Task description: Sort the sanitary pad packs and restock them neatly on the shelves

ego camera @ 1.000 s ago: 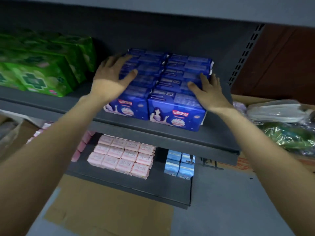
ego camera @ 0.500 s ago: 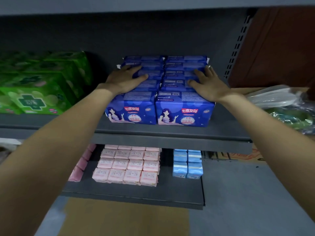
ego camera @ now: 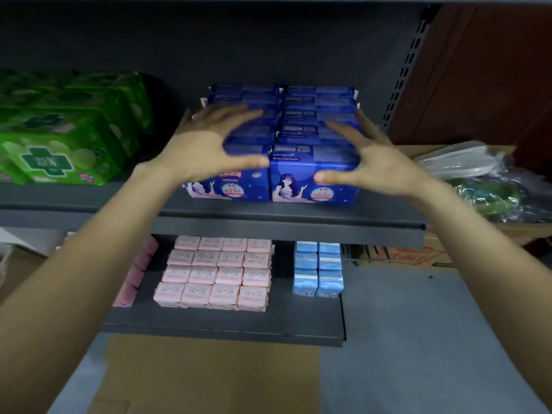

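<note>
Head view: the dark blue pad packs (ego camera: 313, 174) stand in two rows on the upper shelf (ego camera: 298, 216), right of the green packs (ego camera: 59, 150). The left hand (ego camera: 203, 147) and right hand (ego camera: 376, 165) hover over the near packs, fingers spread and relaxed, grasping nothing. Pink packs (ego camera: 215, 273) and light blue packs (ego camera: 318, 270) sit on the lower shelf (ego camera: 227, 327).

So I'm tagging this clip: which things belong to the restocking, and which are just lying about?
Job:
dark blue packs
green packs
pink packs
light blue packs
upper shelf
lower shelf

Lying about:
plastic bags
cardboard box
flattened cardboard
</note>
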